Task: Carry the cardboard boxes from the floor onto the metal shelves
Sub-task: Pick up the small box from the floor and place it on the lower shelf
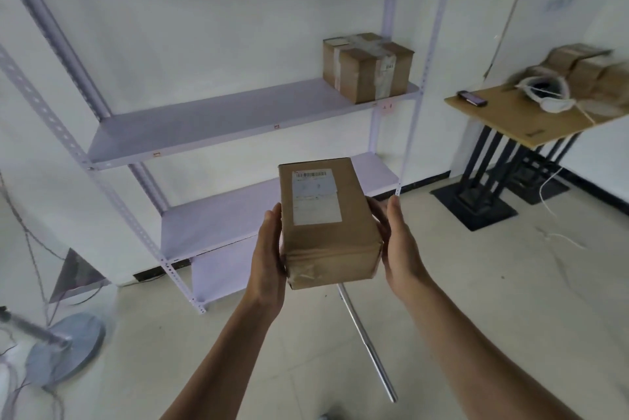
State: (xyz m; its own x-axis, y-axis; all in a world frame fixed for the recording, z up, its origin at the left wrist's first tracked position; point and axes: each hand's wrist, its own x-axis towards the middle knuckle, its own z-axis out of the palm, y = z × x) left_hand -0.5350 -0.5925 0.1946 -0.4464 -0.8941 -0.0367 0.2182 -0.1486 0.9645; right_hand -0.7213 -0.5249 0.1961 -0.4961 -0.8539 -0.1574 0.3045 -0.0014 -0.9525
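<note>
1. Two hands hold one box (328, 222) between them, in the air in front of the shelves (218, 123). Our left hand (269, 256) presses its left side, our right hand (396, 242) presses its right side.

2. We see the fingers (394, 207) of the right hand lie together and flat along the box side; the left fingers also lie flat, with the thumb on the edge near the top face. The hands do not pinch; they clamp the box by the palms.

3. We note the long axis of the box points away from us, toward the shelves. Its short taped end faces us and its labelled face looks up.

4. We judge that the box is at about the height of the lower shelf (211, 218), which lies just behind it and a little to the left. The middle shelf is higher, and a second box (367, 67) already stands at its right end.

5. We think both hands are equally near, so the coming move is a straight push forward, far end first, or a lift if the middle shelf is the goal.

6. We see free room on the middle shelf to the left of the second box, and the lower shelf appears bare.

7. Beside the shelves, at the right, a worktop (510, 116) carries more boxes, blurred.
</note>
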